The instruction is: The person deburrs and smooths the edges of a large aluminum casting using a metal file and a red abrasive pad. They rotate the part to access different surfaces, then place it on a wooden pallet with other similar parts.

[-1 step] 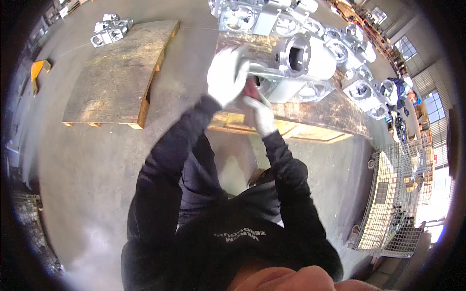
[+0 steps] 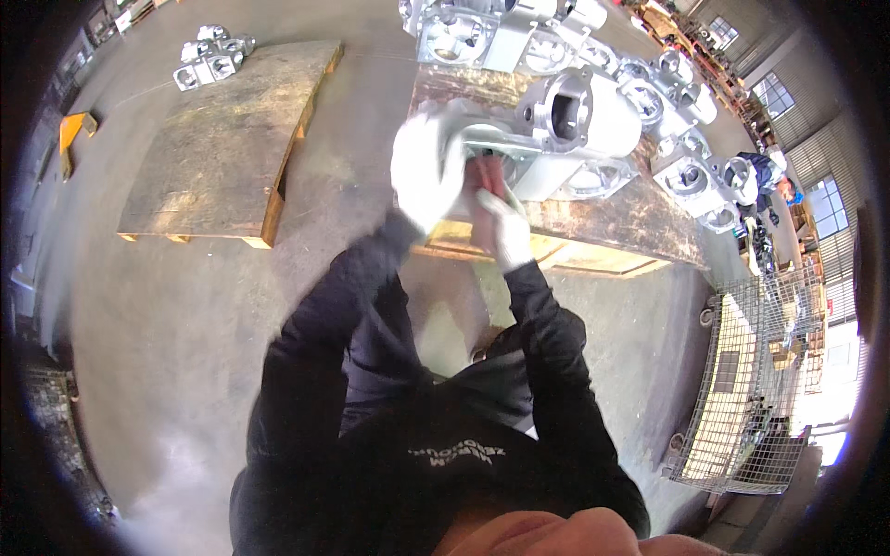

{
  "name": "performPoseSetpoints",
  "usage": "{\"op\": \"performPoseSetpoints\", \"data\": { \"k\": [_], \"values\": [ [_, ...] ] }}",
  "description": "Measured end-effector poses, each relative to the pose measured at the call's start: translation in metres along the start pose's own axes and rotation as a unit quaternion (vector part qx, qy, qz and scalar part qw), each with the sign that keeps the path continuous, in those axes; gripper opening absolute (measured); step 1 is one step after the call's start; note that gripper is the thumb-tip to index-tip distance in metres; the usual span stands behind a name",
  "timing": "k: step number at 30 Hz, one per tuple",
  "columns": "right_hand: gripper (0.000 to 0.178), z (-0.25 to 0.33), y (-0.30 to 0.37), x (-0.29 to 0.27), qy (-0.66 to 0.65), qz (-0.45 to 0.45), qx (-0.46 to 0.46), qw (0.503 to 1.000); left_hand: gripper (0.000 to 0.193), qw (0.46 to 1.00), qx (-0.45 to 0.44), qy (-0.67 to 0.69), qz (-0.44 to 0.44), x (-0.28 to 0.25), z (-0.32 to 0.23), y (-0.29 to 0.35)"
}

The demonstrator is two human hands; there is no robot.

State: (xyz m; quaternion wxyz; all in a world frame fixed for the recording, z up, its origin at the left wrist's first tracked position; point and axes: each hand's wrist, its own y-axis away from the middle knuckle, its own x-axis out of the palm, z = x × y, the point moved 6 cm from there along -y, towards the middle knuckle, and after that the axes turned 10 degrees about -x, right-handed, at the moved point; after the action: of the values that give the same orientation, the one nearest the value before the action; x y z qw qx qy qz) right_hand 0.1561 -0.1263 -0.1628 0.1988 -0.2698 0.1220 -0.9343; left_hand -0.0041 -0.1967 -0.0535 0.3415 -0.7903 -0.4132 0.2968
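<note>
A silver metal casting (image 2: pixel 603 116) with round openings lies on a wooden pallet (image 2: pixel 612 222) in front of me. My left hand (image 2: pixel 428 171), in a white glove and smeared by motion, is curled round the casting's left end. My right hand (image 2: pixel 508 227), also gloved in white, is closed on a reddish pad (image 2: pixel 488 181); whether it is cloth or abrasive sheet I cannot make out. The pad sits against the casting's near side, by an opening close to my left hand. The fingertips of both hands are partly hidden.
Several similar castings (image 2: pixel 459 37) stand along the pallet's far and right sides. Left of me is another wooden pallet (image 2: pixel 213 148), with a few castings (image 2: pixel 211 60) beyond it. A wire mesh cage (image 2: pixel 742 389) stands at the right, and a yellow bracket (image 2: pixel 69 139) at far left.
My right hand and the reddish pad have shifted slightly, and more of the pad now shows. My left hand has moved a little down at the casting's end. The casting has stayed in place.
</note>
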Motion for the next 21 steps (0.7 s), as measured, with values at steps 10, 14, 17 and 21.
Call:
{"op": "performPoseSetpoints", "data": {
  "k": [10, 14, 17, 21],
  "values": [
    [0.058, 0.005, 0.048, -0.074, 0.069, -0.080, 0.194, 0.975, 0.048, 0.523, -0.613, 0.534, 0.256, 0.100, 0.017, 0.195],
    [0.081, 0.135, -0.003, -0.071, 0.525, -0.233, -0.115, 0.811, 0.044, 0.569, -0.628, 0.496, 0.190, 0.083, 0.035, 0.177],
    [0.072, 0.212, -0.065, -0.041, 0.511, -0.206, -0.283, 0.785, 0.046, 0.637, -0.608, 0.449, 0.150, 0.067, 0.049, 0.157],
    [0.071, 0.233, -0.107, -0.029, 0.594, -0.200, -0.197, 0.754, 0.053, 0.727, -0.541, 0.405, 0.118, 0.056, 0.053, 0.128]
  ]
}}
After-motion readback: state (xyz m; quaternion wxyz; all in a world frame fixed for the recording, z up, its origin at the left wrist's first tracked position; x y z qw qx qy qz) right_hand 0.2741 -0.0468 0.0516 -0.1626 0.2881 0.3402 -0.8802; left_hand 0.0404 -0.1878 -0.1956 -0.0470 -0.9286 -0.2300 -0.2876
